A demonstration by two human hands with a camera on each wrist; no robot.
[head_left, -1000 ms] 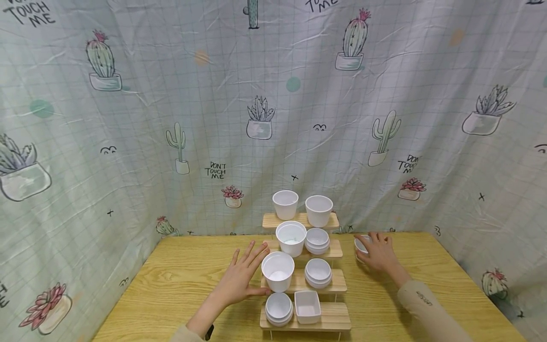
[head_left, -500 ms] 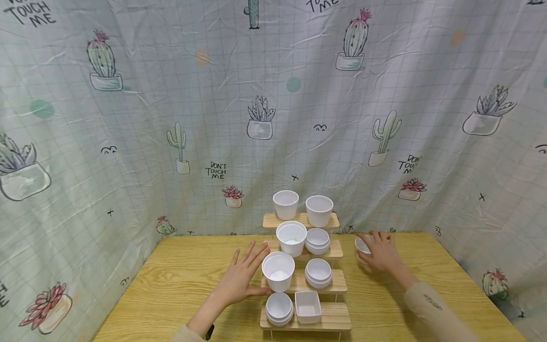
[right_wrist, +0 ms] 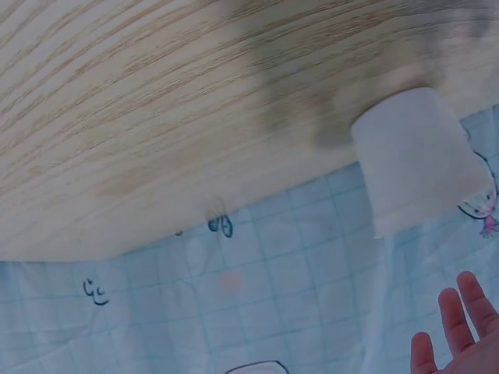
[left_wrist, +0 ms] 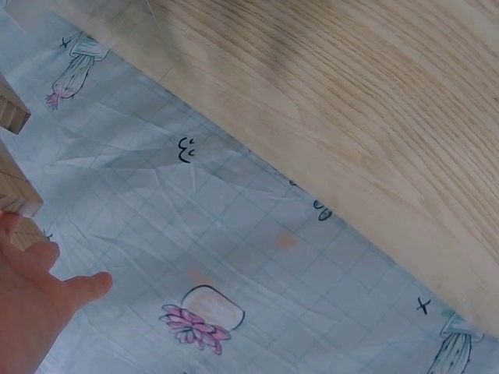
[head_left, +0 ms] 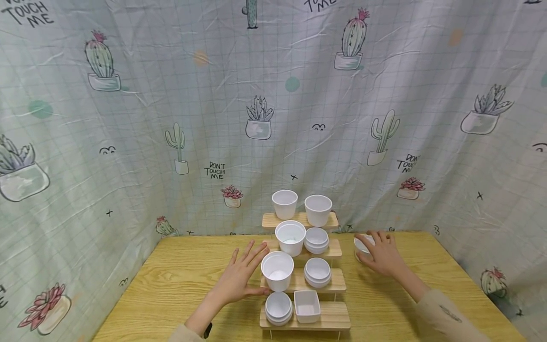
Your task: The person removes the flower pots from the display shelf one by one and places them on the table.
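A small white pot [right_wrist: 417, 167] stands upright on the table at the right, near its back edge. My right hand [head_left: 383, 255] is beside it with fingers spread; in the right wrist view the fingers show apart from the pot. My left hand [head_left: 239, 278] rests against the left side of a four-tier wooden stand [head_left: 335, 312], thumb and fingers stretched wide along its shelf edges. White pots stand in pairs on the tiers: two on the top, a tall pot [head_left: 278, 273] and a low round pot [head_left: 317, 273] lower down, and a square pot [head_left: 307, 306] on the bottom tier.
The yellowish wooden table [head_left: 183, 275] runs back to a cactus-print curtain [head_left: 205, 118], which hangs behind and on both sides. Another low round pot [head_left: 278, 308] stands beside the square one on the bottom tier, close to my left thumb.
My right hand and forearm have shifted slightly to the right beside the white pot. The left hand and the pots on the stand have kept their places.
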